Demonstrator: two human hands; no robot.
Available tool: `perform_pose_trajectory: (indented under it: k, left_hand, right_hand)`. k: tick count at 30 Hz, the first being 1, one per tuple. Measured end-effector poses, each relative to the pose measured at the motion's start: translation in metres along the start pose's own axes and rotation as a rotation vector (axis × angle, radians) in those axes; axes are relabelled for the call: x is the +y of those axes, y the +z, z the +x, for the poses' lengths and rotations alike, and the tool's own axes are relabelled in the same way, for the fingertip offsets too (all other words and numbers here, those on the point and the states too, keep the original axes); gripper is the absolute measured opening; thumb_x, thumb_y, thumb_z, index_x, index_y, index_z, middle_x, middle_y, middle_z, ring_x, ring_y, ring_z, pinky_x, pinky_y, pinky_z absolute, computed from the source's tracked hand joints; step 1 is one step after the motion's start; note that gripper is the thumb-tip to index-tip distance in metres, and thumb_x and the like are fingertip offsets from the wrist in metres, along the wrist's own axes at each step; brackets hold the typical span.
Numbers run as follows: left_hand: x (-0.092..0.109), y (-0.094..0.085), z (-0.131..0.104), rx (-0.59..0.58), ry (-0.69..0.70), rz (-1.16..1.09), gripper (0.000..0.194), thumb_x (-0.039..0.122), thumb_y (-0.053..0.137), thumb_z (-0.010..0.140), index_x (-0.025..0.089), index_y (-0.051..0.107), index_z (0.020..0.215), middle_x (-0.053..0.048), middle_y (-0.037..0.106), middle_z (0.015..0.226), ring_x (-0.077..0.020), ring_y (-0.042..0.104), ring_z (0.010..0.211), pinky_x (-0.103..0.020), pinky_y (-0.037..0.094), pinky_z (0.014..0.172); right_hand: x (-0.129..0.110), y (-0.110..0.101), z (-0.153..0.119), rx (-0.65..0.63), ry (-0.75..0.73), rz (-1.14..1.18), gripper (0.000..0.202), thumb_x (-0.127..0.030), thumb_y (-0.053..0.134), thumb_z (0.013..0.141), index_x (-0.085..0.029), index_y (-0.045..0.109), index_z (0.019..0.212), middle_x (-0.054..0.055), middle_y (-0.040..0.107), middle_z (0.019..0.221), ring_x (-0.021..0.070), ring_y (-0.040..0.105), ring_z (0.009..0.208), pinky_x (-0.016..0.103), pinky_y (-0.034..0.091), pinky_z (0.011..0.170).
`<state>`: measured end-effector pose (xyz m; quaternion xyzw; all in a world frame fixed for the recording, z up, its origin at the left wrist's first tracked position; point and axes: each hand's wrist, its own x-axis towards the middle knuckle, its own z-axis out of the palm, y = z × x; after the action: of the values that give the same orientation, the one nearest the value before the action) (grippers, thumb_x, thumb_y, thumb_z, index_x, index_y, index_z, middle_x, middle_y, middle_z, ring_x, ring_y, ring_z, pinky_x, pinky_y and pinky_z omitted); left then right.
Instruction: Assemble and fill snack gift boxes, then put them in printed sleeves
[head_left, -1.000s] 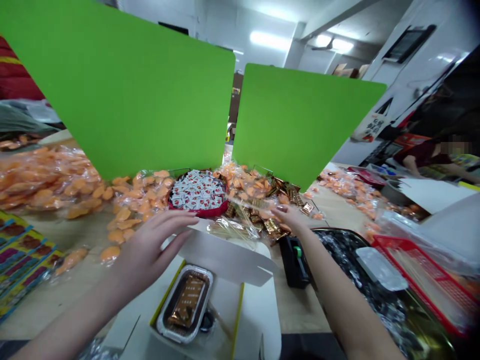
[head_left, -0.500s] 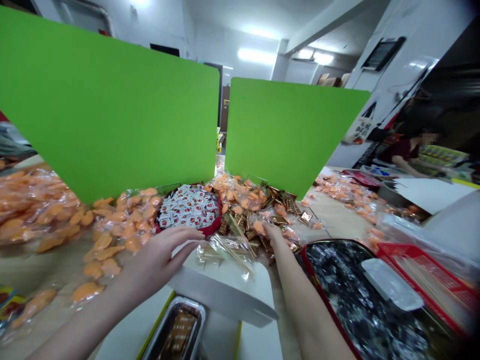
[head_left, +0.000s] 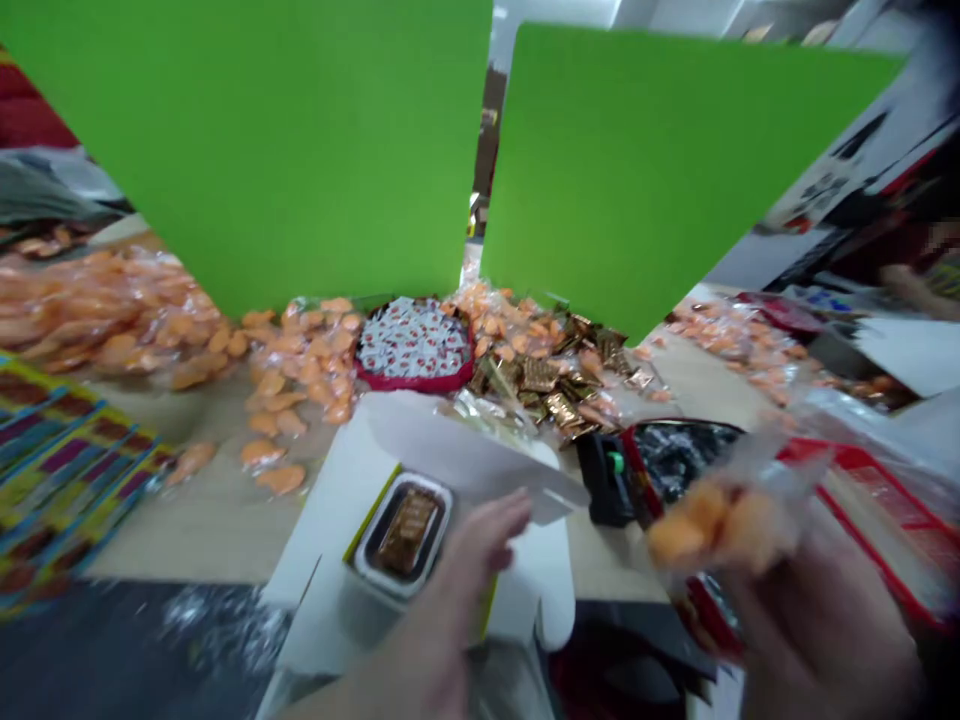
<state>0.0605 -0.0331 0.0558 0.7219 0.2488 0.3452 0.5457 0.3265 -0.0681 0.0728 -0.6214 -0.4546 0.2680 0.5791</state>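
My right hand (head_left: 817,625), blurred at the lower right, is closed on a clear packet of orange pieces (head_left: 720,525). The packet is above a red-rimmed tray of dark, clear-wrapped items (head_left: 686,450). My left hand (head_left: 469,570) reaches over an open white box (head_left: 322,510), its fingers stretched out and nothing seen in them. Inside the box, left of that hand, sits a foil tray (head_left: 448,510) with a brown packet (head_left: 409,530) in it. The white flap (head_left: 465,455) of the box stands up behind the tray.
Green panels (head_left: 337,150) stand along the back. Before them are a red basket of small white sachets (head_left: 412,340), gold-brown packets (head_left: 566,405) and heaps of orange packets (head_left: 300,370). Printed yellow cartons (head_left: 60,480) lie left, a red basket of sticks (head_left: 885,510) right. Another person's arm (head_left: 926,290) shows far right.
My right hand has come from the gold-brown pile to the lower right with an orange packet. My left hand has moved back over the box. The view has tipped down.
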Motion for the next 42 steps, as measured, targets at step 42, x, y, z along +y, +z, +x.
perform_pose_trajectory:
  k: [42]
  left_hand:
    - [-0.170,-0.216,-0.070,0.501,-0.454,0.851,0.029,0.021,0.052,0.079,0.012,0.057,0.107,-0.012,0.067,0.100,-0.0269,0.061,0.099,-0.043,0.043,0.093]
  right_hand:
    - [0.123,0.107,-0.101,-0.490,-0.681,-0.878,0.049,-0.029,0.050,0.085,-0.021,0.043,0.133,0.013,0.040,0.142,0.0335,0.026,0.135,0.052,0.034,0.100]
